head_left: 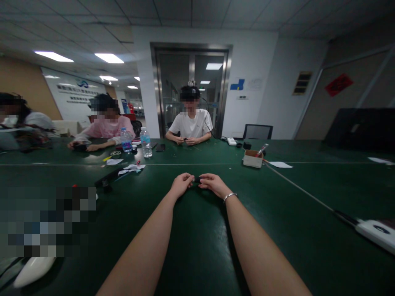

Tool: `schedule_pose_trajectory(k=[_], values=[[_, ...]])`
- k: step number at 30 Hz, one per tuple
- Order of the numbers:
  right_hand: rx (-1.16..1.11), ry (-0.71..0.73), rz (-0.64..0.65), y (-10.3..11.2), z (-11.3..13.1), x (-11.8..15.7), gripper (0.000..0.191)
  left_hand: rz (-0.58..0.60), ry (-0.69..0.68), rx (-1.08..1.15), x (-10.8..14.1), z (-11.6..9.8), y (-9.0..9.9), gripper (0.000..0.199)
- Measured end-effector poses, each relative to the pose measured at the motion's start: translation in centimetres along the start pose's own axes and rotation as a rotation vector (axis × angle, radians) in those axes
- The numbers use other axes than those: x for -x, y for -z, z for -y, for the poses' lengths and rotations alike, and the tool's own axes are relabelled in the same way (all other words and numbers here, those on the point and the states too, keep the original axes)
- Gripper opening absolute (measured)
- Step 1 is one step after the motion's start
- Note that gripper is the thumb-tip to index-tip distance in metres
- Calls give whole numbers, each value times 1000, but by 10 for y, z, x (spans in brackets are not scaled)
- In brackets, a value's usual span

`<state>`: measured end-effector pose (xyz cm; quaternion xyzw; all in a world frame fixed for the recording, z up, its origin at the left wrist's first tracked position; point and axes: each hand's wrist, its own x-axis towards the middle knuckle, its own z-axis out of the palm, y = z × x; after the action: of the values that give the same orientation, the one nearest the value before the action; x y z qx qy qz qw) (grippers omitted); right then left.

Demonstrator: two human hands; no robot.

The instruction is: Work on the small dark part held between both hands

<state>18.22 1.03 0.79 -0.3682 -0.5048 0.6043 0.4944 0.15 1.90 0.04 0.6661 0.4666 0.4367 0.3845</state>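
Observation:
A small black object (198, 179) lies between my two hands, just above the green table (197, 230). The fingertips of my left hand (182, 184) pinch its left end, where a small pale part shows. Around its right end the fingers of my right hand (214, 184) are closed; a silver bracelet (231, 197) circles that wrist. The object is too small to make out in detail.
Two water bottles (145, 142), papers (131, 168) and a dark phone (160, 147) are at the left. A small box (252, 158) holding items stands right of centre. A white device (377, 232) with a cable is far right. Several people sit across the table.

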Motion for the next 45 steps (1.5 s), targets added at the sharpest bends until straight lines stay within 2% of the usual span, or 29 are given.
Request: schedule_pose_trajectory(k=[8, 15, 24, 31, 39, 45], values=[[-10, 1, -13, 1, -1, -1, 18, 50, 28, 16, 0, 1, 4, 36], [-13, -9, -19, 0, 0, 1, 19, -38, -55, 30, -2, 4, 2, 34], [-19, -10, -19, 0, 1, 0, 19, 29, -24, 16, 1, 1, 2, 32], [-23, -18, -22, -1, 2, 1, 17, 30, 11, 24, 3, -4, 2, 34], [-11, -5, 9, 1, 1, 2, 20, 26, 6, -116, 3, -3, 3, 48], [-8, -1, 35, 2, 1, 3, 22, -59, 39, -291, 5, -8, 1, 59]])
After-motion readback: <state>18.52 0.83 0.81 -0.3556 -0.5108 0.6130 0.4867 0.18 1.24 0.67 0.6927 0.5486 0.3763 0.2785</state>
